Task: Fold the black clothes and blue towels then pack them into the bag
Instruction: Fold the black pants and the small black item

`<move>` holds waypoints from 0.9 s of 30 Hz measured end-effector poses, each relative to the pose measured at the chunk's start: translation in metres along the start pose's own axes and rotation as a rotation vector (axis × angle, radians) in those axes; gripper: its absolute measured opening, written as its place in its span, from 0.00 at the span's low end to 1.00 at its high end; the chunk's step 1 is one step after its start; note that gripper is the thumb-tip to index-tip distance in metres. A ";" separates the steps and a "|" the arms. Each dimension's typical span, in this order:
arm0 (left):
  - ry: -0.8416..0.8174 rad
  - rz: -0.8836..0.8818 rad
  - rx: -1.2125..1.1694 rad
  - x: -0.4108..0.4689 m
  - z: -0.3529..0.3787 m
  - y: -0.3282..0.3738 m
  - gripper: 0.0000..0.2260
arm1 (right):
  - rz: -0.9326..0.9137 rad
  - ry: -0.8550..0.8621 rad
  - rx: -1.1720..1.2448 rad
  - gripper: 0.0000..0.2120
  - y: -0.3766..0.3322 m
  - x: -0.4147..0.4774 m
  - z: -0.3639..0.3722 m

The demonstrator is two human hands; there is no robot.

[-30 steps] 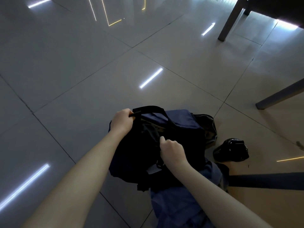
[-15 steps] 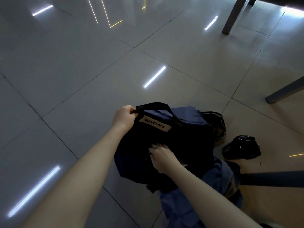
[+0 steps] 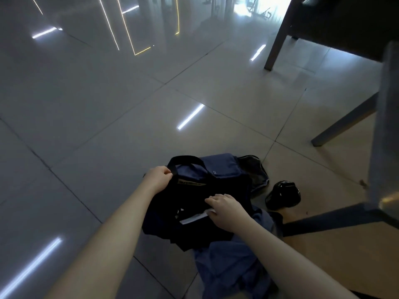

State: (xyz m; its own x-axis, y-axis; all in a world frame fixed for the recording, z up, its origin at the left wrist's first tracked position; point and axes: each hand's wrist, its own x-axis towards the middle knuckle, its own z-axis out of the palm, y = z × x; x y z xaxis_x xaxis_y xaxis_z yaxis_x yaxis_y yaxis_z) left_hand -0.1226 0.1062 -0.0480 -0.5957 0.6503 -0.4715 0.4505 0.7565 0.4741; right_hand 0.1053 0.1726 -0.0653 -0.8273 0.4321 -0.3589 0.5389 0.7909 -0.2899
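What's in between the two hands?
Head view: the dark bag, with its tan label, lies between the left hand and the right hand.

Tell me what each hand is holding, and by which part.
Left hand grips the bag by its black handle. Right hand rests on black fabric, gripping nothing.

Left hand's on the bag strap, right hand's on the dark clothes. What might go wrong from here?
1. The left hand pinches only one strap of the bag, so its mouth may sag shut when pushed.
2. The black clothes under the right hand spill over the near edge and may slip out or unfold.
3. The blue towel lies crumpled nearby, seemingly unfolded; it might get packed that way.
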 end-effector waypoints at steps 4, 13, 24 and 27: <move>-0.004 0.028 0.014 -0.035 -0.015 0.025 0.11 | 0.022 0.026 0.011 0.19 -0.008 -0.027 -0.030; 0.004 0.205 -0.015 -0.132 -0.055 0.118 0.14 | 0.079 0.375 0.131 0.19 -0.022 -0.126 -0.131; -0.003 0.414 -0.104 -0.247 -0.046 0.231 0.15 | 0.245 0.605 0.179 0.20 0.013 -0.270 -0.212; -0.039 0.486 -0.084 -0.275 -0.032 0.269 0.14 | 0.308 0.650 0.189 0.19 0.038 -0.303 -0.222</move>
State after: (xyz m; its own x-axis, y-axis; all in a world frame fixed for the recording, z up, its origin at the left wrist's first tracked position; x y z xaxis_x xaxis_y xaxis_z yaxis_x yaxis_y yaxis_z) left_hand 0.1412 0.1283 0.2328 -0.3041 0.9298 -0.2075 0.6137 0.3578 0.7038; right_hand 0.3414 0.1680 0.2296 -0.5298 0.8378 0.1320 0.7309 0.5299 -0.4302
